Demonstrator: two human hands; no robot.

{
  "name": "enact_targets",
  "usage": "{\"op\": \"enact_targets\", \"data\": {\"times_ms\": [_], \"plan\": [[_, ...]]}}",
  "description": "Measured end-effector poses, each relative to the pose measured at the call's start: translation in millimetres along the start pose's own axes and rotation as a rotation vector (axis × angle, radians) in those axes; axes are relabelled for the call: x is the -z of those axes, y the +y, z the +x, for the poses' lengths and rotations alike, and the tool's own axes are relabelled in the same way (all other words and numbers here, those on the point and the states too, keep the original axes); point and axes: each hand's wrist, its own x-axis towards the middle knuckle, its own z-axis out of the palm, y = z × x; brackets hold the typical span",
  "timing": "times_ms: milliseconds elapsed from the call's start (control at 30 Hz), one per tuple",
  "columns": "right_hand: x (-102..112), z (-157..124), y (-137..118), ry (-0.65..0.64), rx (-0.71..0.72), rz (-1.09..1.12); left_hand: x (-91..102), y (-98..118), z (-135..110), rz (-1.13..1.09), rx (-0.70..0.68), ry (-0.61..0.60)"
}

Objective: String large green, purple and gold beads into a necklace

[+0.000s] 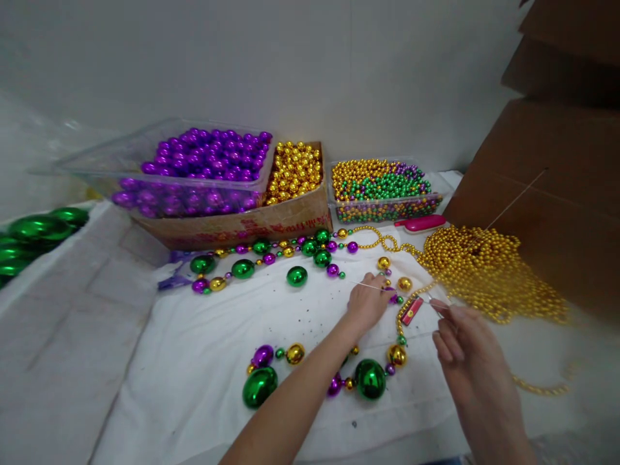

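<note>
Landmark: cardboard box [232, 233], low and long, gold beads [295, 169] heaped in its right part.
Left hand: forward and right of the box, on the near side; fingers bent down at small loose beads [404, 284]. Whether the left hand [369, 302] grips one cannot be told, as the fingertips are hidden.
Right hand: farther right of the box and nearer the wearer; thumb and forefinger of the right hand [465, 339] appear pinched on a thin cord [362, 284], though blur softens them.
Cord: right of the box and in front of it, stretched across the left fingers.
Bead strands: a mixed strand [243, 268] lies just before the box; another, with a big green bead [370, 379], lies well in front on the white cloth [194, 361].
Purple beads: in a clear tub [97, 172] on the box's left part.
Small mixed beads: in a clear bin [438, 199] just right of the box.
Gold chains: a heap [472, 271] well right of the box.
Red packet: right of the box and nearer the wearer, the packet [412, 311] between both hands.
</note>
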Motion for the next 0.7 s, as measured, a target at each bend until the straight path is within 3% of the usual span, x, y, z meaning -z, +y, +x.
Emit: {"op": "enact_targets", "data": {"times_ms": [100, 200, 300, 367, 500, 600, 700], "plan": [[-5.5, -4.3, 3.4, -0.032, -0.014, 0.006, -20.3, 3.8, -0.7, -0.016, -0.011, -0.017], [-8.0, -8.1, 0.8, -0.036, -0.037, 0.017, -19.8, 0.0, -0.5, -0.08, -0.007, -0.018], [-6.0, -9.0, -6.3, 0.009, -0.012, 0.006, 5.6, -7.7, -9.7, -0.157, 0.031, -0.024], [-5.6, -9.5, -10.1, 0.032, 0.037, -0.016, 30.4, -13.4, -25.0, -0.341, 0.102, -0.049], [-14.6, -18.2, -8.5, 0.028, 0.127, -0.114, 74.0, -22.3, -68.2, -1.104, 0.295, -0.121], [-25.7, -32.8, -4.1, -0.001, 0.228, -0.265, 89.2, -25.8, -94.5, -1.316, 0.314, -0.106], [-33.4, -47.4, -3.9, 0.001, 0.359, -0.46, 92.6, -28.2, -107.8, -1.372, 0.311, -0.074]]}}
